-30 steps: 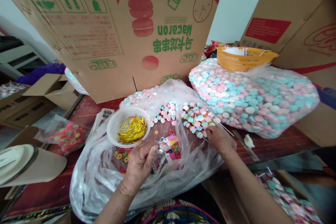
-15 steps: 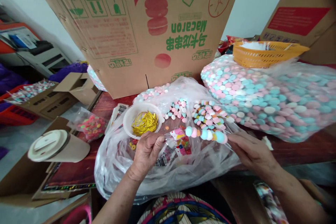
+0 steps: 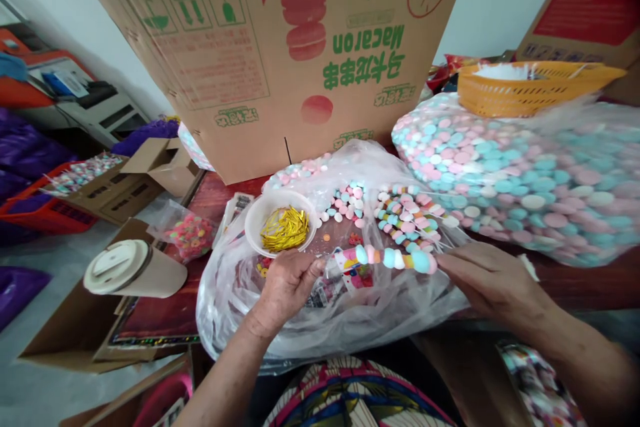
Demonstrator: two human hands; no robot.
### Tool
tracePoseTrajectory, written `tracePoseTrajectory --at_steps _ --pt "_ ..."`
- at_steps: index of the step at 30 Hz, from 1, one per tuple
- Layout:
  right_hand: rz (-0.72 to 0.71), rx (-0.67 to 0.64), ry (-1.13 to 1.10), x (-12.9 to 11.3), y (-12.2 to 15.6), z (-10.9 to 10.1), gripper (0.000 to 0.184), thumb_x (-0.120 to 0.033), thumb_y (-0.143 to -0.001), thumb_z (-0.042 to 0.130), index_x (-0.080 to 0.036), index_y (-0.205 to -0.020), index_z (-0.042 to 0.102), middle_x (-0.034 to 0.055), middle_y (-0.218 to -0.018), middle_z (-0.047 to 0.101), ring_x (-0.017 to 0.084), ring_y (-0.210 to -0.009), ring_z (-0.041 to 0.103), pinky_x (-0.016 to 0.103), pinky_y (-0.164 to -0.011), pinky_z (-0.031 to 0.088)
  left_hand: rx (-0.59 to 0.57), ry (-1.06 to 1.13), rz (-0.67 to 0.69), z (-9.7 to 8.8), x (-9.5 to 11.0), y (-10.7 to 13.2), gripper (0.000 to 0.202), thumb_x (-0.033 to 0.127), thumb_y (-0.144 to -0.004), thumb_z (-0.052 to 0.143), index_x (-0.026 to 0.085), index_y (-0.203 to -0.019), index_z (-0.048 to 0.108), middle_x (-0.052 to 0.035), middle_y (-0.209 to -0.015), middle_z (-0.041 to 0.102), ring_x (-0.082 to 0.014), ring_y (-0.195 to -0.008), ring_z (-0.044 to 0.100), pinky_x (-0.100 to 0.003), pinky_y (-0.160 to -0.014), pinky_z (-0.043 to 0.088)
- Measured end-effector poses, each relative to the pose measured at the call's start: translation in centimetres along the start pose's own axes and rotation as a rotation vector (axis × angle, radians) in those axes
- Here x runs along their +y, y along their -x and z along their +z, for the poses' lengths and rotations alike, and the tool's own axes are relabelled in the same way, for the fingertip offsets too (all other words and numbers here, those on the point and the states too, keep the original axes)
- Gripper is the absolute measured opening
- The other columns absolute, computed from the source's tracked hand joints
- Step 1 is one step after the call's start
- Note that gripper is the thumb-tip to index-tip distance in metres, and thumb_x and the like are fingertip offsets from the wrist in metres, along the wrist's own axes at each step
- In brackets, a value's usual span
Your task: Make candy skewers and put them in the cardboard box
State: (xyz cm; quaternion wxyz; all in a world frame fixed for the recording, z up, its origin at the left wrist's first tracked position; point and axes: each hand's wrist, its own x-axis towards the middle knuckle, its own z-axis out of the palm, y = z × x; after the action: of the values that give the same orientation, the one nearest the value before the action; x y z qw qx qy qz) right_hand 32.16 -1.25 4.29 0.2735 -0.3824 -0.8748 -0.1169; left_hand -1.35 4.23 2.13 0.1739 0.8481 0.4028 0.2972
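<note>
Q. Which step do the hands show?

A. Apparently the meeting of candy skewer (image 3: pixel 394 258) and clear sleeve (image 3: pixel 331 267). The left hand (image 3: pixel 291 283) pinches the sleeve between thumb and fingers; the right hand (image 3: pixel 493 273) holds the skewer at its right end, grip narrow.

Q. Where does the skewer lie?

A. Nearly level, between the hands, above the plastic sheet (image 3: pixel 235 323), its left end at the sleeve (whether inside it, the view does not settle). A heap of skewers (image 3: pixel 407 219) lies just beyond, on the far right of the sheet.

Q. What does the next move call for?

A. In our judgement, a steady left pinch and a straight leftward push, lest the film snag. The gold ties (image 3: pixel 286 230), in the white bowl (image 3: pixel 251 223) at far left, probably serve for closing.
</note>
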Motion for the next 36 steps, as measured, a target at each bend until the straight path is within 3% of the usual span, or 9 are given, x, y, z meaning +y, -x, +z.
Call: tracePoseTrajectory --at_steps 8,12,15,19,23,25,29,36 --pt "-0.001 -0.064 -0.025 0.5 0.6 -0.2 0.031 -0.003 -0.083 0.050 -0.018 -0.109 0.057 0.0073 -0.092 0.066 0.018 -0.082 0.062 0.031 -0.070 0.049 -0.088 0.023 0.010 -0.3 0.0 -0.3 0.040 0.034 -0.095 0.041 0.017 -0.059 0.049 0.0016 -0.053 0.047 -0.0108 -0.054 0.044 -0.024 -0.056 0.031" --pt "0.005 -0.102 -0.014 0.7 0.8 -0.3 0.030 -0.006 -0.084 0.050 -0.020 -0.109 0.057 0.0069 -0.092 0.066 0.019 -0.083 0.063 0.031 -0.069 0.049 -0.080 0.045 -0.088 -0.2 0.0 -0.5 0.040 0.035 -0.094 0.042 0.017 -0.059 0.048 0.0017 -0.054 0.046 -0.0101 -0.053 0.043 -0.024 -0.055 0.030" --pt "0.038 -0.101 -0.019 0.8 1.2 -0.6 0.031 -0.006 -0.084 0.049 -0.022 -0.110 0.057 0.0058 -0.092 0.067 0.018 -0.080 0.063 0.030 -0.068 0.049 -0.091 0.194 -0.160 -0.3 -0.3 -0.3 0.040 0.038 -0.092 0.047 0.017 -0.057 0.048 0.0030 -0.052 0.044 -0.0092 -0.052 0.040 -0.023 -0.054 0.030" --pt "0.084 -0.053 0.020 0.4 2.0 -0.4 0.031 -0.006 -0.084 0.049 -0.022 -0.109 0.058 0.0063 -0.092 0.067 0.019 -0.080 0.063 0.030 -0.068 0.050 0.060 0.747 -0.424 0.0 -0.6 0.5 0.042 0.051 -0.077 0.065 0.017 -0.058 0.049 0.0050 -0.051 0.045 -0.0080 -0.049 0.038 -0.021 -0.051 0.033" --pt "0.126 0.022 0.066 -0.9 2.0 0.4 0.023 -0.009 -0.085 0.051 -0.019 -0.103 0.061 0.0070 -0.090 0.069 0.018 -0.078 0.064 0.029 -0.067 0.050 0.220 1.231 -0.693 1.6 1.0 1.0 0.045 0.058 -0.068 0.071 0.017 -0.059 0.054 0.0052 -0.051 0.048 -0.0073 -0.045 0.039 -0.020 -0.045 0.035" --pt "0.121 0.037 0.098 -1.9 1.3 0.7 0.021 -0.009 -0.085 0.051 -0.017 -0.101 0.062 0.0071 -0.088 0.070 0.017 -0.076 0.064 0.028 -0.066 0.049 0.255 1.310 -0.715 2.7 2.3 0.8 0.039 0.052 -0.063 0.078 0.017 -0.061 0.062 0.0044 -0.054 0.052 -0.0078 -0.049 0.044 -0.021 -0.051 0.039" --pt "0.095 0.052 0.161 -4.0 -0.5 1.1 0.020 -0.007 -0.084 0.049 -0.013 -0.099 0.062 0.0076 -0.081 0.070 0.018 -0.069 0.063 0.029 -0.060 0.047 0.282 1.381 -0.625 4.6 4.4 -0.1 0.031 0.042 -0.062 0.082 0.016 -0.057 0.066 0.0039 -0.053 0.052 -0.0066 -0.053 0.045 -0.020 -0.056 0.038" --pt "0.149 0.037 0.077 -5.6 -1.5 1.6 0.023 -0.010 -0.087 0.042 -0.015 -0.097 0.062 0.0058 -0.077 0.070 0.014 -0.061 0.061 0.025 -0.054 0.044 0.399 1.410 -0.675 5.3 4.1 -0.5 0.033 0.044 -0.062 0.082 0.017 -0.065 0.063 0.0032 -0.059 0.055 -0.0082 -0.054 0.048 -0.020 -0.050 0.035"
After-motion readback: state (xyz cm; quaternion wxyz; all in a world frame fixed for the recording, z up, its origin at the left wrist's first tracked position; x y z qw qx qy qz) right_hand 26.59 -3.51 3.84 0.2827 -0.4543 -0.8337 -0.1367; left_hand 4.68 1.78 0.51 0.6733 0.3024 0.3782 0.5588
